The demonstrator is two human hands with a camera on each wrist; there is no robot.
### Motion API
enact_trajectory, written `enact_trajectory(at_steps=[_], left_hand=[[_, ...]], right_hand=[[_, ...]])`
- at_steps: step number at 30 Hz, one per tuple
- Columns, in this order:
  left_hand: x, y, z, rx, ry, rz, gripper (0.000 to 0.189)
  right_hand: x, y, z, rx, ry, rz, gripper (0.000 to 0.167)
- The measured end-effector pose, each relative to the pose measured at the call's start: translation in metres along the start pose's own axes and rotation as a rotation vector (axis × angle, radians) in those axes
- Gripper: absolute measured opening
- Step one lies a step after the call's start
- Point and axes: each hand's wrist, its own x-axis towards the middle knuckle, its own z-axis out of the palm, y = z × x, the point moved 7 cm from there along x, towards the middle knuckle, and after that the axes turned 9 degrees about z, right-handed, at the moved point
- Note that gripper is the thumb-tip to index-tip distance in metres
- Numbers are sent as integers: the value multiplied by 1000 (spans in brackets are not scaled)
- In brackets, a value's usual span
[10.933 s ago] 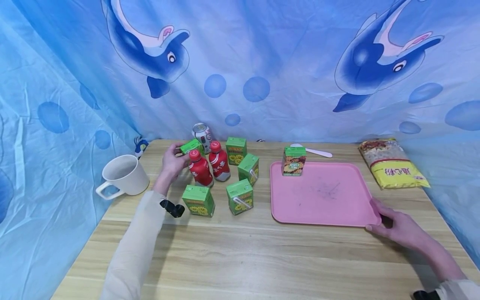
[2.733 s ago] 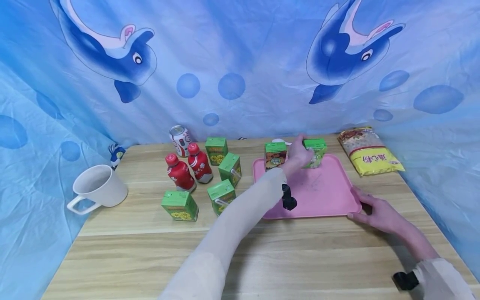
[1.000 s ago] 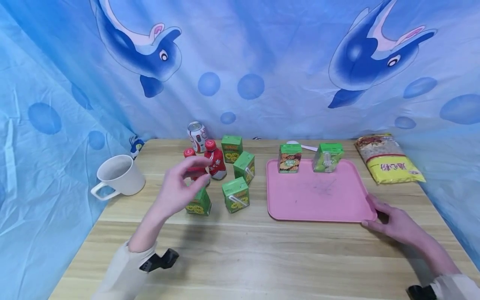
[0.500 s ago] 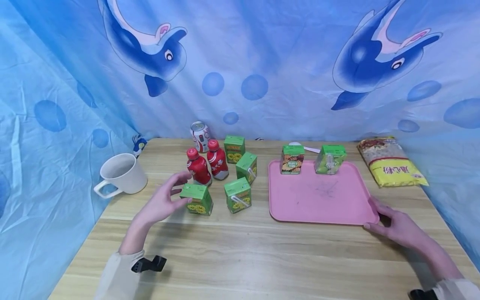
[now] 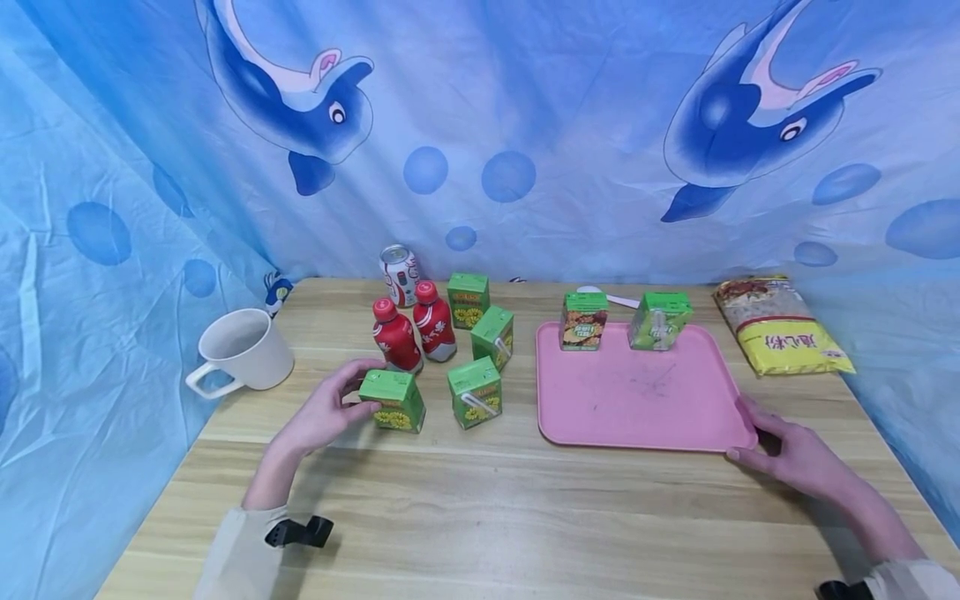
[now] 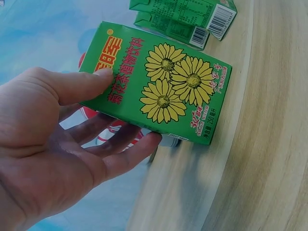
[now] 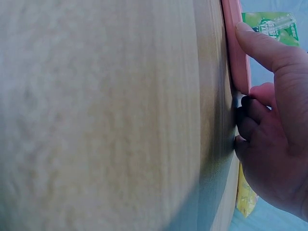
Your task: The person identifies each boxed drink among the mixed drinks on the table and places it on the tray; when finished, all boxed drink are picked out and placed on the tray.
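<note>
My left hand (image 5: 324,410) is at the front-left chrysanthemum tea carton (image 5: 395,406), which stands upright on the table. In the left wrist view the thumb lies on the front of the carton (image 6: 166,86) and the fingers curl behind it, so the hand pinches it. Far to the right, my right hand (image 5: 798,454) grips the near right corner of a pink tray (image 5: 637,408). The right wrist view shows its thumb on the tray rim (image 7: 237,53). A brown-patterned carton (image 5: 582,322) and a light green carton (image 5: 660,322) stand along the tray's far edge.
Two red bottles (image 5: 397,337) stand just behind the held carton. Three more green cartons (image 5: 476,393) are grouped to its right and behind. A can (image 5: 399,275), a white mug (image 5: 246,350), a white spoon (image 5: 622,302) and a yellow bag (image 5: 783,327) lie around the edges.
The light green carton came onto the tray from behind the bottles, by the left hand. That hand then returned left and closed on the front-left carton. The right hand stays on the tray.
</note>
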Motion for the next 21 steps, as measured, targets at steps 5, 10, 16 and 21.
enact_trajectory(at_steps=[5, 10, 16, 21], left_hand=[[0, -1, 0, 1, 8, 15, 56], [0, -2, -1, 21, 27, 17, 52], [-2, -1, -3, 54, 60, 32, 47], [-3, 0, -7, 76, 89, 40, 48]], right_hand=[[0, 0, 0, 9, 3, -6, 99], [0, 0, 1, 16, 4, -15, 99], [0, 0, 2, 16, 2, -14, 99], [0, 1, 2, 20, 4, -12, 98]])
